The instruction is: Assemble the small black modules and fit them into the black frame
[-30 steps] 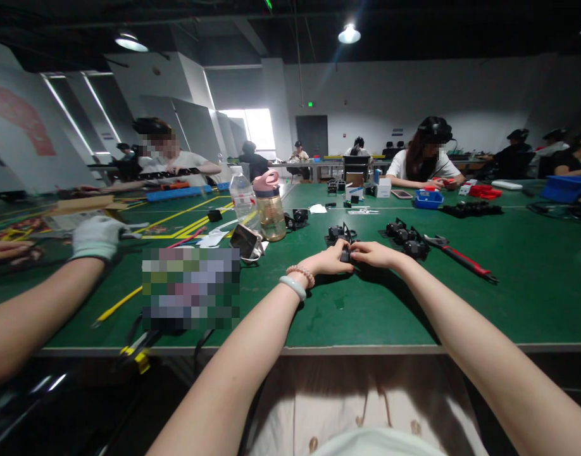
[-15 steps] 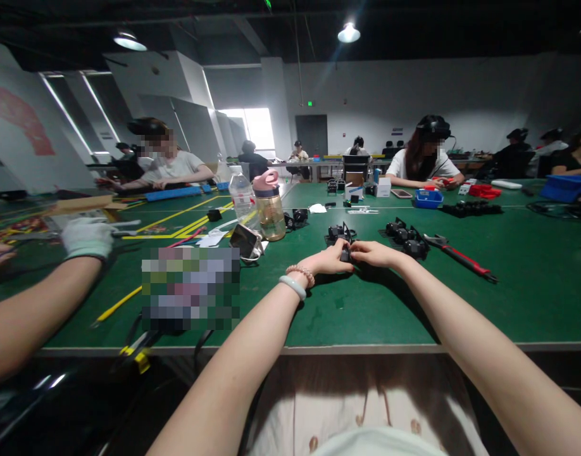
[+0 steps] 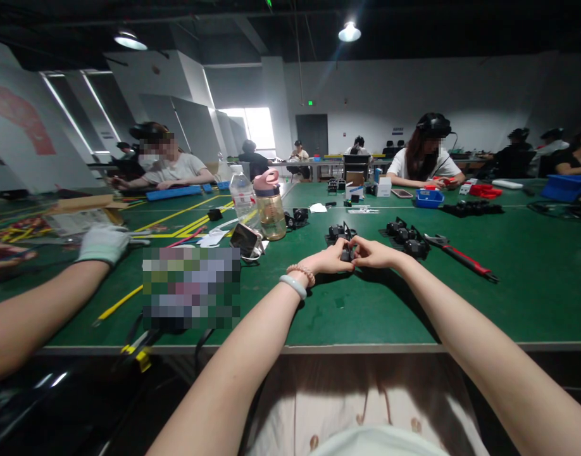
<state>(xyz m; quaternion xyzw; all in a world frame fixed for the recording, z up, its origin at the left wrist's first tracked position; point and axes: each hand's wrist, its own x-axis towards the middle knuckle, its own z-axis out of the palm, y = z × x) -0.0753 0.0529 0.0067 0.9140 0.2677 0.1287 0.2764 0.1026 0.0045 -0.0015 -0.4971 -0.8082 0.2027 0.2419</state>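
Both hands meet over a small black part point(image 3: 346, 253) in front of me on the green table point(image 3: 338, 316). My left hand point(image 3: 332, 257) is closed on its left side, with a bead bracelet and a pale bangle at the wrist. From the right, my right hand point(image 3: 373, 254) pinches the same part, fingers bent and thumb near the left thumb. Just behind the hands sits a black assembly point(image 3: 337, 232) with an upright plate; I cannot tell whether it joins the held part. The part's exact kind is mostly hidden by fingers.
Right of my hands lie a row of black modules point(image 3: 408, 237) and red-handled pliers point(image 3: 464, 258). Left stand a tumbler point(image 3: 272, 215), a clear bottle point(image 3: 243, 197), a phone-like device point(image 3: 245, 240) and a blurred bag point(image 3: 190, 285). A co-worker's gloved hand point(image 3: 103, 246) works at far left.
My right fingers have bent a little more around the black part; my left hand stays in place. The co-worker's gloved hand at left has shifted right and slightly nearer.
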